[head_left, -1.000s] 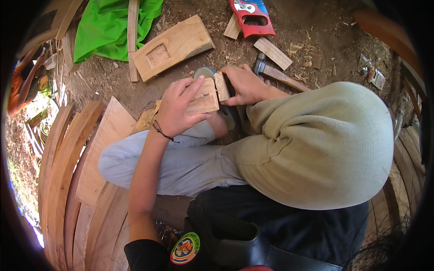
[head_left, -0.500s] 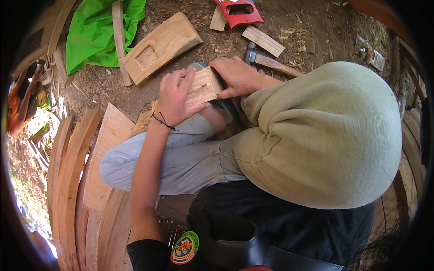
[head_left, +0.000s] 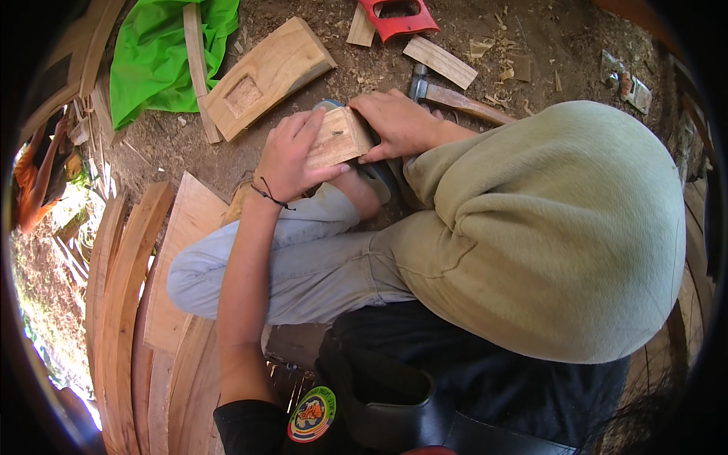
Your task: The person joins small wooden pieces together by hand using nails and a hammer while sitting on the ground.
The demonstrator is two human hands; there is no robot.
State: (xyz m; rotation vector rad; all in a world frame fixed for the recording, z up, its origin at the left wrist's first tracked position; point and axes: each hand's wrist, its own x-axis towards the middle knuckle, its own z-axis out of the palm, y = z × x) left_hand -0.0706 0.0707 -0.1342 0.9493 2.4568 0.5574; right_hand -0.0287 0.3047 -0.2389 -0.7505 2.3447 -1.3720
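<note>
Both hands on the wooden block (head_left: 334, 144), held between them just beyond the bent leg. Left hand (head_left: 288, 155) is part-closed on the block's left end: fingers along the far edge, thumb along the near one. Right hand (head_left: 398, 121) is curled round the right end, fingers over the far corner, thumb at the near corner. Can't tell if it's one solid piece or two butted together; right palm and shadow hide that end. Small dark slot or mark in the upper face. Handling, my read: stiff, light to moderate weight, fine one-handed. Dry sawn faces should grip well, not slip. Not fragile overall, but corners and slot edges could chip or splinter. Best hold is across the long edges, one hand per end, slot left uncovered; if it's two parts, squeeze ends inward so they don't slide. Further out: hammer (head_left: 464, 105) on the dirt just beyond the right hand, short offcut (head_left: 441, 62) near its head, saw with red handle (head_left: 394, 29) past that. Thick plank (head_left: 284, 72) with a rectangular recess lies beyond the left hand, green sheet (head_left: 148, 68) to its left. Long boards (head_left: 125, 296) far left.
</note>
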